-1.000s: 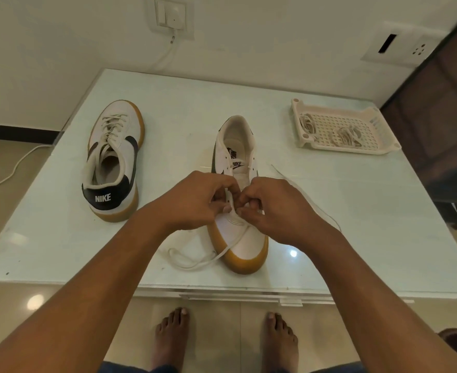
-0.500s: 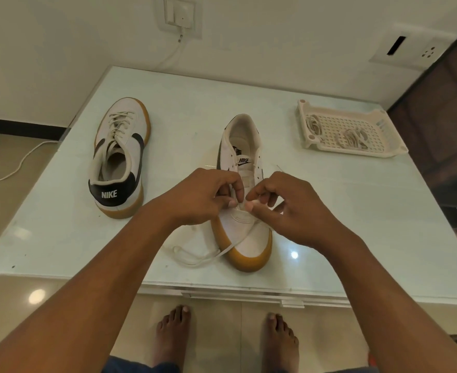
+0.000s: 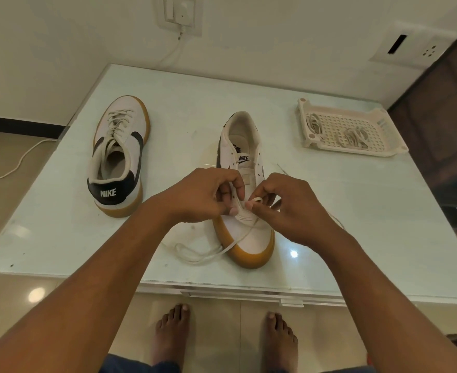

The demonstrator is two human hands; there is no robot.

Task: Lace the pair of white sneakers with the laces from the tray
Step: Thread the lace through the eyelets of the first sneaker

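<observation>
Head view: we hold a lace (image 3: 216,250) at the middle sneaker (image 3: 251,238).
Our left hand (image 3: 203,195) and right hand (image 3: 289,208) both pinch the lace with curled fingers over the eyelets of this sneaker, which lies on the bench (image 3: 370,211) with its toe toward us; slack lace loops left of the toe. The laced sneaker (image 3: 120,154) stands well apart to the left, and the tray (image 3: 383,149), holding more laces (image 3: 353,135), sits far right.
</observation>
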